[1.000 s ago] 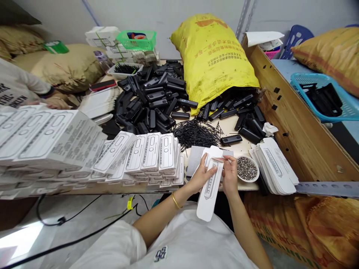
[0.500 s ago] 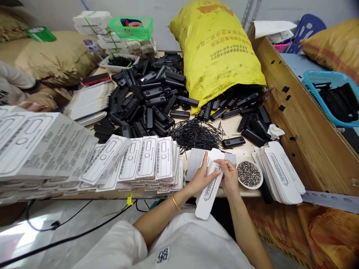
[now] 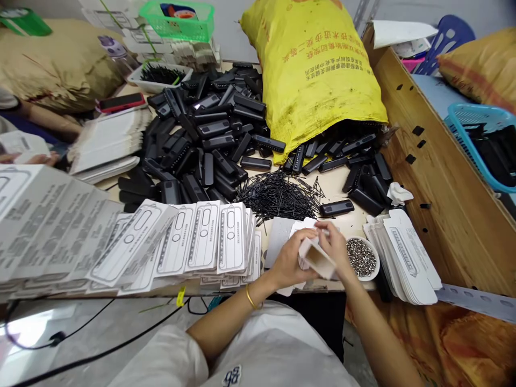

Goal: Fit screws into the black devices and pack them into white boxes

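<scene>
Both hands closed round one white carton (image 3: pixel 316 258) at the table's near edge: left hand (image 3: pixel 291 262) cupping its side, right hand (image 3: pixel 336 248) pinching the top, keeping the thin card squared open. Alongside: bowl (image 3: pixel 362 258) of small metal bits, wiry black pins (image 3: pixel 282 194), glossy black casings (image 3: pixel 209 137).

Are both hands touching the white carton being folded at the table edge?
Touching. The head view shows the left hand gripping the white carton from its left side and the right hand pressing on its top right, with fingers wrapped on the cardboard.
</scene>
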`<control>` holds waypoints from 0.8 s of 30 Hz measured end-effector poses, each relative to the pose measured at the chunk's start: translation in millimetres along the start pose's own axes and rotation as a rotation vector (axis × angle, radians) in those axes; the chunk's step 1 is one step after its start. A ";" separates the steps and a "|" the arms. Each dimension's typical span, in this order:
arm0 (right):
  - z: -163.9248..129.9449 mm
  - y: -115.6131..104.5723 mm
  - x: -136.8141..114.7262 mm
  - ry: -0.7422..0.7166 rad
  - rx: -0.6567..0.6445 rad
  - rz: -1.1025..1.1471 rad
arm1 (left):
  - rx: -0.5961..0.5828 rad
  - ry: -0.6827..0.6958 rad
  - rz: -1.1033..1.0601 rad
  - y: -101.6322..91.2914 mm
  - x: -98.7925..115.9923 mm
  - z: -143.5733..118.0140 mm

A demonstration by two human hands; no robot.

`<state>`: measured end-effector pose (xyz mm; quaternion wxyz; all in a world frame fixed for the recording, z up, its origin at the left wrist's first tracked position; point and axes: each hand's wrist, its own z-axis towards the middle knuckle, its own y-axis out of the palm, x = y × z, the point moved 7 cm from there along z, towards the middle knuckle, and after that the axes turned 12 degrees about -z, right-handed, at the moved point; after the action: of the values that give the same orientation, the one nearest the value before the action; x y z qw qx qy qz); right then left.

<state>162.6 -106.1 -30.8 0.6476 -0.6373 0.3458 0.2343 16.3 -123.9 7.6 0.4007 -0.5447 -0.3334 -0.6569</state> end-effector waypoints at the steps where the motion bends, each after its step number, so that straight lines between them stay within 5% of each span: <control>1: 11.6 -7.0 -3.1 -0.063 0.056 -0.214 | 0.072 -0.121 0.041 -5.6 -5.7 0.8; 4: 51.6 -16.2 -1.0 -0.166 0.044 -0.703 | 0.172 -0.429 0.185 -17.7 -20.7 -2.8; 6: 74.4 -23.6 6.3 -0.184 -0.021 -0.804 | 0.153 -0.480 0.235 -19.9 -25.0 -4.3; 9: 87.8 -58.1 12.8 -0.120 0.120 -0.557 | 0.162 -0.484 0.254 -24.0 -30.6 -6.6; 13: 55.0 -93.0 7.0 -0.082 0.358 0.146 | 0.183 -0.479 0.191 -25.3 -34.7 -5.7; 15: 32.7 -82.1 -8.3 -0.105 0.262 0.320 | 0.152 -0.413 0.160 -21.5 -30.6 -2.0; 19: 13.6 -37.4 -41.5 -0.179 -0.150 0.318 | 0.149 -0.275 0.154 -19.1 -21.3 -2.1; 22: 39.2 -26.7 -36.6 -0.056 -0.067 0.226 | 0.229 -0.233 0.131 -24.4 -19.5 -9.4; 24: 62.0 -9.9 -28.4 0.096 -0.048 -0.024 | 0.288 -0.191 0.123 -27.8 -16.5 -12.8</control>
<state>160.7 -41.8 -6.3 0.6173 -0.6674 0.3633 0.2039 -12.8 -119.7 -11.0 0.4805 -0.5611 -0.4265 -0.5219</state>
